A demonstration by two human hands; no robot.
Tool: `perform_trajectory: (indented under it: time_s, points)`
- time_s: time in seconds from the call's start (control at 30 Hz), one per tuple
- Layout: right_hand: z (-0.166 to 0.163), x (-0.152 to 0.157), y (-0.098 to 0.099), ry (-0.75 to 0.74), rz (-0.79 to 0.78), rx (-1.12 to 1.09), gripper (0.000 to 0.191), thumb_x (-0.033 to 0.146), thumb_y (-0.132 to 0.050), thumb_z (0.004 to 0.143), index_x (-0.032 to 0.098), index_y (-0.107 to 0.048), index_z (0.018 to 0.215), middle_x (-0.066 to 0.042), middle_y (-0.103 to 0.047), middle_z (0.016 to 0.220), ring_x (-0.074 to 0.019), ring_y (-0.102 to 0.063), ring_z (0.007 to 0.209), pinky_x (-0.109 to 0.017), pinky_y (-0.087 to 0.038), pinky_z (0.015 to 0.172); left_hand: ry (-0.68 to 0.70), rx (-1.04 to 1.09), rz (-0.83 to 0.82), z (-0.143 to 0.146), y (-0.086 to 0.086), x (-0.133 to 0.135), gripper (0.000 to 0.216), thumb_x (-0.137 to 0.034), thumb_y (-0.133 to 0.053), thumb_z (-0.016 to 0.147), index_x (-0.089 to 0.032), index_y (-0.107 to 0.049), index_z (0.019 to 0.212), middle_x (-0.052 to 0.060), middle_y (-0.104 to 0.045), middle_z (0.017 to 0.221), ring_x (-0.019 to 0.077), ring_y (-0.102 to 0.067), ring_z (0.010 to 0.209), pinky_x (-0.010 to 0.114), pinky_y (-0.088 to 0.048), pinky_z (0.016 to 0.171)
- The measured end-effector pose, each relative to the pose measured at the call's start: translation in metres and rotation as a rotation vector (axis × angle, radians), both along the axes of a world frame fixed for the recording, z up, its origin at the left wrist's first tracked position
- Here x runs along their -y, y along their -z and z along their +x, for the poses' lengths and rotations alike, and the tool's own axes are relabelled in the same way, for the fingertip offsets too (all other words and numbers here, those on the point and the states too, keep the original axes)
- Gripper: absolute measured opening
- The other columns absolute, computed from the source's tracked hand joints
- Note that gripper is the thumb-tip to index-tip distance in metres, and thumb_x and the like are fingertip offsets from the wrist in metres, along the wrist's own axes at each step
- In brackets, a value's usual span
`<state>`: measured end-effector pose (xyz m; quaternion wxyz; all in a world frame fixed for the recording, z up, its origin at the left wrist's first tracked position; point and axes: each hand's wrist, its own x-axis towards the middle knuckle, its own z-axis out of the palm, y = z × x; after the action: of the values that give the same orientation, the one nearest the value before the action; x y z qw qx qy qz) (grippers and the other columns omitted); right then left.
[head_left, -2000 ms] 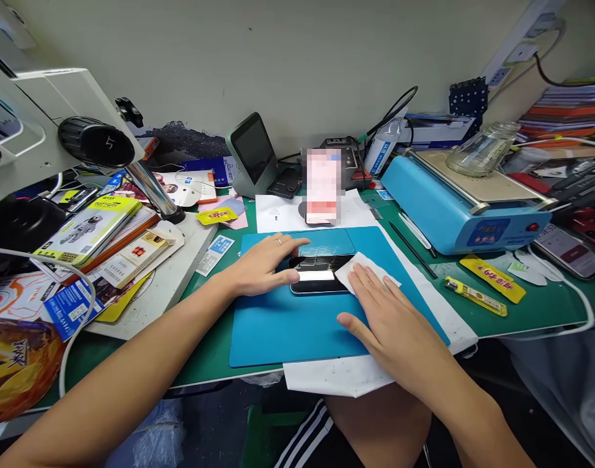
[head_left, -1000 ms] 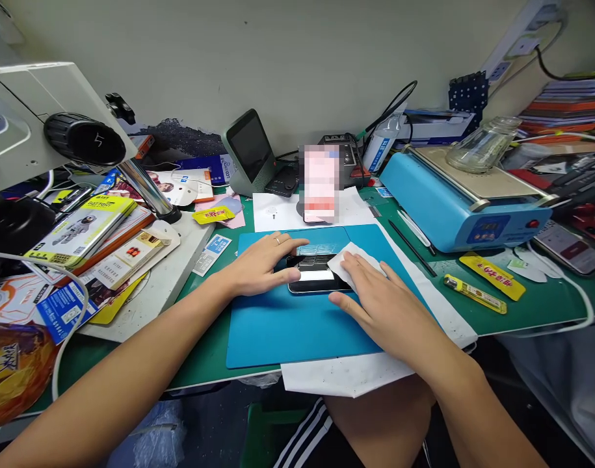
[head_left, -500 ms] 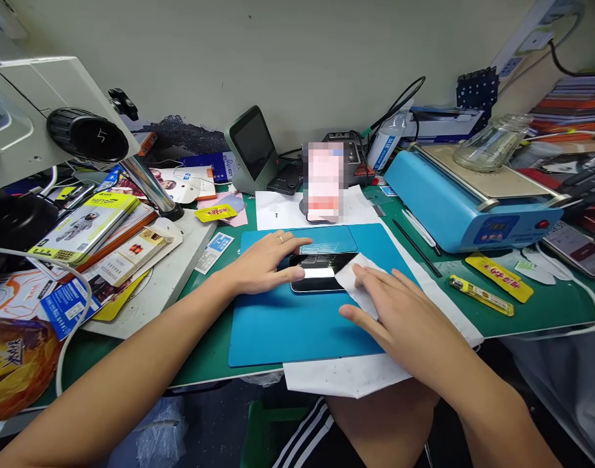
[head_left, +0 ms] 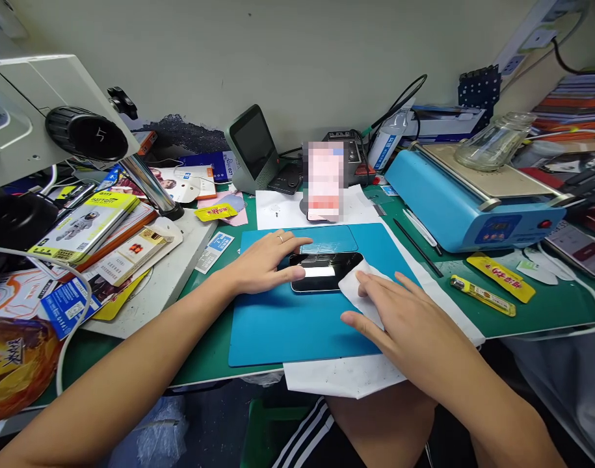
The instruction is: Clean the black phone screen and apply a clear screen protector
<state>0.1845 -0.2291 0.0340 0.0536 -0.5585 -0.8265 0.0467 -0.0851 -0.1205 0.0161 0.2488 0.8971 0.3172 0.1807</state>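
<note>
A black phone (head_left: 321,272) lies screen up on a blue work mat (head_left: 287,325). My left hand (head_left: 263,263) grips the phone's left end, fingers over its far edge and thumb at the near edge. My right hand (head_left: 399,315) lies flat, fingers together, pressing a white wipe (head_left: 353,286) onto the mat at the phone's right end. The wipe's corner overlaps the phone's lower right edge.
A blue heating machine (head_left: 467,201) with a glass jar (head_left: 492,140) on it stands at the right. A yellow lighter (head_left: 482,295) and black tweezers (head_left: 417,247) lie nearby. A microscope (head_left: 58,123) and boxes (head_left: 87,224) crowd the left. A blurred upright phone (head_left: 324,182) stands behind the mat.
My right hand has slid the wipe rightward off the phone's screen, from the middle of the screen to its right end. My left hand has stayed on the phone.
</note>
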Motion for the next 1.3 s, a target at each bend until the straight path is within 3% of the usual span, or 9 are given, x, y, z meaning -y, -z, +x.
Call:
perform_trajectory:
  time_s: [0.27,0.4,0.53,0.73,0.83,0.93,1.1,1.2,1.3]
  points:
    - [-0.004,-0.014,-0.004,0.0,-0.02,-0.049,0.061,0.066,-0.033,0.099,0.018,-0.061,0.125,-0.015,-0.069,0.133,-0.0334,-0.063,0.124,-0.058,-0.04,0.112,-0.002,-0.004,0.001,-0.001,0.0,0.0,0.076,-0.074,-0.031,0.097,-0.019,-0.048,0.146,0.012,-0.063,0.12,0.0305,-0.056,0.113,0.045,-0.044,0.097]
    - [-0.006,-0.005,0.0,-0.014,0.002,-0.006,0.062,0.066,-0.033,0.099,0.016,-0.065,0.118,-0.018,-0.069,0.132,-0.035,-0.064,0.122,-0.058,-0.039,0.114,-0.01,-0.017,0.033,0.001,-0.001,0.001,0.082,-0.076,-0.056,0.086,-0.019,-0.052,0.144,0.013,-0.061,0.121,0.0309,-0.057,0.111,0.044,-0.046,0.097]
    - [-0.01,-0.014,0.002,-0.019,-0.056,-0.035,0.069,0.067,-0.032,0.099,0.014,-0.057,0.135,-0.018,-0.058,0.147,-0.0346,-0.054,0.136,-0.056,-0.038,0.116,-0.003,-0.031,0.072,0.003,-0.001,0.001,0.091,-0.075,-0.072,0.073,-0.019,-0.054,0.143,0.013,-0.059,0.123,0.032,-0.058,0.112,0.044,-0.047,0.098]
    - [-0.025,-0.036,-0.002,-0.051,-0.116,-0.109,0.077,0.072,-0.039,0.095,0.015,-0.048,0.146,-0.016,-0.05,0.155,-0.0371,-0.043,0.144,-0.059,-0.031,0.119,0.012,-0.026,0.08,0.003,0.001,0.0,0.094,-0.076,-0.075,0.069,-0.02,-0.054,0.141,0.013,-0.059,0.123,0.0309,-0.058,0.111,0.043,-0.047,0.097]
    - [-0.042,-0.038,-0.005,-0.13,-0.116,-0.152,0.079,0.072,-0.045,0.092,0.015,-0.048,0.148,-0.016,-0.057,0.149,-0.0384,-0.045,0.143,-0.06,-0.03,0.12,0.006,-0.016,0.073,0.003,0.001,0.0,0.096,-0.075,-0.076,0.069,-0.02,-0.051,0.143,0.013,-0.059,0.121,0.0306,-0.058,0.11,0.043,-0.047,0.097]
    - [-0.056,-0.037,-0.005,-0.231,-0.127,-0.189,0.081,0.071,-0.047,0.092,0.016,-0.045,0.151,-0.016,-0.052,0.153,-0.0376,-0.039,0.147,-0.059,-0.028,0.121,0.0,-0.001,0.056,0.003,0.001,0.0,0.097,-0.075,-0.075,0.069,-0.022,-0.048,0.145,0.012,-0.061,0.117,0.0308,-0.057,0.109,0.043,-0.047,0.096]
    - [-0.046,-0.034,0.001,-0.29,-0.128,-0.203,0.079,0.067,-0.045,0.095,0.016,-0.04,0.155,-0.015,-0.04,0.162,-0.0352,-0.036,0.149,-0.054,-0.039,0.117,0.009,0.02,0.042,0.001,0.002,-0.001,0.097,-0.077,-0.071,0.072,-0.021,-0.045,0.148,0.012,-0.061,0.119,0.0308,-0.057,0.109,0.043,-0.046,0.096]
    - [-0.024,-0.044,-0.002,-0.334,-0.12,-0.239,0.059,0.059,-0.048,0.098,0.02,-0.056,0.142,-0.014,-0.056,0.15,-0.0328,-0.054,0.136,-0.049,-0.049,0.106,0.012,0.019,0.022,0.0,0.004,-0.002,0.093,-0.078,-0.066,0.076,-0.022,-0.045,0.148,0.011,-0.062,0.117,0.0299,-0.057,0.107,0.043,-0.045,0.096]
    - [-0.004,-0.07,-0.01,-0.313,-0.116,-0.281,0.038,0.049,-0.048,0.1,0.021,-0.072,0.111,-0.012,-0.075,0.114,-0.0285,-0.069,0.104,-0.042,-0.056,0.084,0.009,0.011,0.002,0.0,0.004,-0.003,0.083,-0.078,-0.053,0.086,-0.021,-0.047,0.146,0.011,-0.063,0.116,0.0293,-0.057,0.106,0.043,-0.044,0.095]
